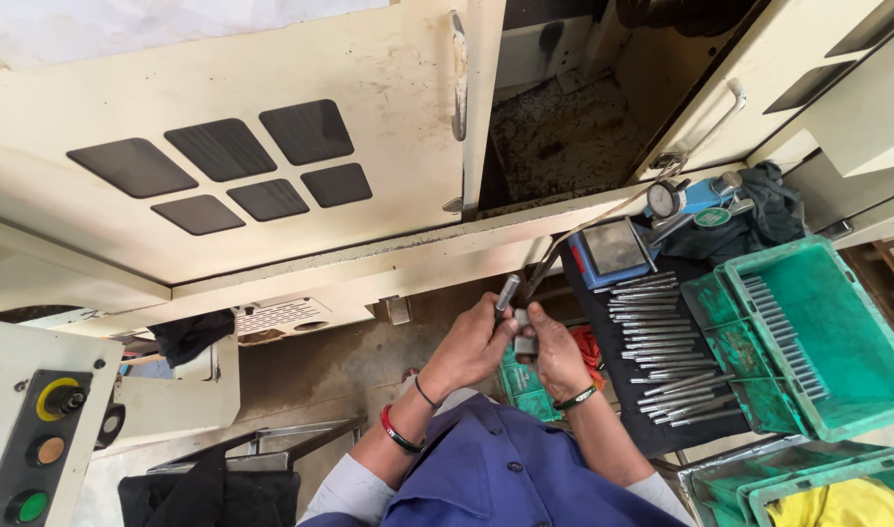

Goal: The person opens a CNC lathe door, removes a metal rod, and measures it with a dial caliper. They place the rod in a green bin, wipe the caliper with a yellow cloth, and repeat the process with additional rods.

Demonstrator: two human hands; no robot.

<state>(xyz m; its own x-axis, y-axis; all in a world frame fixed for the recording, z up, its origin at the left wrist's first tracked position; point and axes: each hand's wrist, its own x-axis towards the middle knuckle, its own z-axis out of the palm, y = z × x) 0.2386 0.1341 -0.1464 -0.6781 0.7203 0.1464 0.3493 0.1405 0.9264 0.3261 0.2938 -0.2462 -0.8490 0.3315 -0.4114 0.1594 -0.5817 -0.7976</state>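
head view: the left hand [471,344] and the right hand [554,353] meet just above the person's blue overall [506,468], well in front of a cream machine housing [223,146] with dark vent panels. the left hand's fingers are clamped around a slim metal rod [507,291] that stands up and tilts slightly away from the palm. the right hand's fingers are closed on a small grey metal block [524,342], which sits between the two hands and touches the left hand's fingertips. whether the rod's lower end enters the block i cannot tell, the fingers hide it. a red bangle [398,432] and a thin dark band circle the left wrist, and a dark band with green circles the right wrist.

to the right of the hands, a dark mat on the bench [603,332] carries a row of similar metal rods [662,342] lying side by side. just beyond the mat's far end stands a small blue instrument with a grey screen [613,252], and behind it a dial gauge [667,198]. a green plastic crate [837,332] sits beside the mat with more rods lined up inside it. at lower left a control panel [37,439] shows yellow, orange and green buttons.
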